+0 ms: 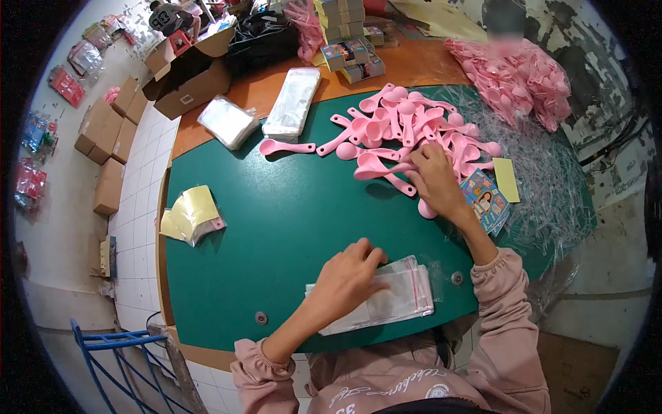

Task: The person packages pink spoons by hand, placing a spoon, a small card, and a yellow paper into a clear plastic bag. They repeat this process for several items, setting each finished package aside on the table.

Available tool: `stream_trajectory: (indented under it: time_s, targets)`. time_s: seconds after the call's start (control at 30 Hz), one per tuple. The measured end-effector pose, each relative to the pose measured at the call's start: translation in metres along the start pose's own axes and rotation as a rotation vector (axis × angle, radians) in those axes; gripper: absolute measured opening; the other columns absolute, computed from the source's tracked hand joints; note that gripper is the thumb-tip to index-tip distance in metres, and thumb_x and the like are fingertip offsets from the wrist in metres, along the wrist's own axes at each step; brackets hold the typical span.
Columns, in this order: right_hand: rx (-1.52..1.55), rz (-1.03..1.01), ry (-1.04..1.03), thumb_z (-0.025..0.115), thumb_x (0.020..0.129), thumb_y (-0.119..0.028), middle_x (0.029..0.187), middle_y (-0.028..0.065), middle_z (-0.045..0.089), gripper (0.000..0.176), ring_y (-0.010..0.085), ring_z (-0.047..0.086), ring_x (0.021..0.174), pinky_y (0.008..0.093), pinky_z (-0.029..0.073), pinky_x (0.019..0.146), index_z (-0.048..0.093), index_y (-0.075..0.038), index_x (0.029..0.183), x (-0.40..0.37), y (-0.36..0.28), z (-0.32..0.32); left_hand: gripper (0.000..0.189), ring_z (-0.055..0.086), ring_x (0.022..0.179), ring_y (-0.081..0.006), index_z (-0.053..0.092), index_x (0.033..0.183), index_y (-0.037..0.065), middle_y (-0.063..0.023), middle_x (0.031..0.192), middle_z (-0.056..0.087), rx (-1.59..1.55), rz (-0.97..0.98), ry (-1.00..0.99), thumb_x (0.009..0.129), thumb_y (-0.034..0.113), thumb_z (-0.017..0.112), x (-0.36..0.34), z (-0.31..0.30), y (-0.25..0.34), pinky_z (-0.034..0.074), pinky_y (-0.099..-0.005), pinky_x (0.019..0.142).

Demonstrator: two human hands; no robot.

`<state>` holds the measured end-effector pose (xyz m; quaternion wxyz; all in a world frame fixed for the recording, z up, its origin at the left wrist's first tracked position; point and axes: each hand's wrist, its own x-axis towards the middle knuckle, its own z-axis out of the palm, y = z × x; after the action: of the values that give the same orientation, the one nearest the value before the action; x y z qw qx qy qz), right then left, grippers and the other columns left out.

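Observation:
My right hand (436,181) pinches the handle of a pink spoon (372,165) at the near side of a heap of pink spoons (393,124). My left hand (348,276) rests on a stack of clear plastic bags (407,293) near the table's front edge, its fingers bent, with the thumb at the bags; whether it grips one is unclear. Beside my right hand lie colourful printed cards (486,200) and a yellow card (505,180). One pink spoon (286,147) lies apart, left of the heap.
Filled packets with yellow cards (193,214) lie on the green table (262,221) at left. Behind are more bag stacks (293,103), an open carton (186,86), card bundles (348,55) and bagged pink spoons (514,79). Plastic wrappers (538,186) cover the right side. A person (169,19) is at upper left.

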<state>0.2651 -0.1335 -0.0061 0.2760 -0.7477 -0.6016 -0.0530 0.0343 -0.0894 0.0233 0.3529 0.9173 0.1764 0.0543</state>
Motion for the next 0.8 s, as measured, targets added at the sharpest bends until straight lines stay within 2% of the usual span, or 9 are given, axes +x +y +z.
stream_trajectory:
  time_s: [0.07,0.13,0.2,0.23,0.4,0.47,0.53,0.63,0.8]
  targets:
    - [0.138,0.019,0.065,0.058,0.076,-0.011,0.093,0.0118,0.051,0.019,0.0267,0.048,0.090,0.0355,0.039,0.078,0.057,-0.003,0.094,0.000,-0.003,-0.006,0.017,0.059,0.076,-0.0226,0.058,0.086,0.004,-0.0100,0.079,0.058,0.051,0.052,-0.007,0.072,0.010,0.066,0.007,0.006,-0.007,0.047,-0.0309,0.067]
    - [0.286,0.037,0.129,0.057,0.078,-0.012,0.093,0.0114,0.051,0.018,0.0253,0.050,0.088,0.0336,0.040,0.076,0.058,-0.003,0.093,-0.001,-0.007,-0.010,0.016,0.060,0.070,-0.0194,0.058,0.084,0.002,-0.0086,0.075,0.059,-0.306,0.006,-0.123,0.072,0.007,0.067,0.011,-0.001,-0.020,0.048,-0.0291,0.063]
    - [0.503,0.156,0.213,0.057,0.079,-0.009,0.090,0.0116,0.052,0.017,0.0236,0.053,0.082,0.0307,0.044,0.070,0.058,-0.002,0.094,-0.004,-0.013,-0.013,0.015,0.061,0.067,-0.0156,0.058,0.084,0.001,-0.0070,0.076,0.061,-0.345,0.002,-0.110,0.073,0.008,0.066,0.011,-0.005,-0.023,0.048,-0.0265,0.062]
    - [0.463,0.103,0.295,0.055,0.082,-0.010,0.087,0.0093,0.053,0.014,0.0182,0.055,0.075,0.0282,0.044,0.065,0.057,-0.001,0.093,-0.005,-0.016,-0.013,0.014,0.061,0.069,-0.0138,0.057,0.084,0.002,-0.0067,0.077,0.062,-0.399,-0.026,-0.156,0.074,0.008,0.065,0.011,-0.008,-0.023,0.048,-0.0260,0.062]
    - [0.879,0.238,0.299,0.053,0.085,-0.010,0.077,0.0012,0.052,0.012,0.0067,0.049,0.067,0.0211,0.042,0.060,0.055,-0.002,0.093,-0.014,-0.015,-0.014,0.012,0.060,0.073,-0.0104,0.056,0.083,0.001,-0.0056,0.080,0.063,-0.512,-0.057,-0.220,0.078,0.008,0.063,0.013,-0.013,-0.034,0.048,-0.0251,0.065]
    - [1.258,0.272,0.140,0.054,0.083,-0.009,0.076,0.0007,0.051,0.013,0.0049,0.046,0.065,0.0185,0.038,0.056,0.055,-0.001,0.093,-0.014,-0.021,-0.028,0.011,0.058,0.080,-0.0107,0.054,0.082,0.001,-0.0070,0.089,0.062,-0.774,-0.069,-0.236,0.079,0.008,0.063,0.013,-0.011,-0.042,0.047,-0.0249,0.070]
    - [1.272,0.254,0.004,0.054,0.082,-0.010,0.073,-0.0011,0.049,0.014,0.0040,0.043,0.061,0.0176,0.034,0.054,0.055,-0.001,0.093,-0.017,-0.014,-0.033,0.011,0.057,0.085,-0.0123,0.054,0.081,0.001,-0.0085,0.094,0.060,-0.872,-0.088,-0.234,0.078,0.007,0.063,0.014,-0.010,-0.048,0.046,-0.0258,0.075]
    - [1.220,0.210,-0.402,0.054,0.079,-0.010,0.067,-0.0033,0.047,0.009,0.0036,0.040,0.058,0.0178,0.030,0.050,0.056,-0.002,0.084,-0.019,-0.015,-0.039,0.011,0.054,0.095,-0.0151,0.053,0.081,0.002,-0.0103,0.099,0.058,-0.992,-0.071,-0.245,0.076,0.006,0.063,0.016,-0.007,-0.048,0.043,-0.0281,0.082]
    - [0.773,0.075,-0.427,0.054,0.074,-0.008,0.061,-0.0024,0.048,0.007,0.0037,0.041,0.055,0.0190,0.032,0.050,0.057,-0.004,0.078,-0.017,-0.022,-0.034,0.009,0.053,0.101,-0.0190,0.054,0.080,0.003,-0.0119,0.099,0.057,-0.882,0.075,-0.169,0.075,0.004,0.062,0.015,-0.007,-0.043,0.040,-0.0318,0.088]
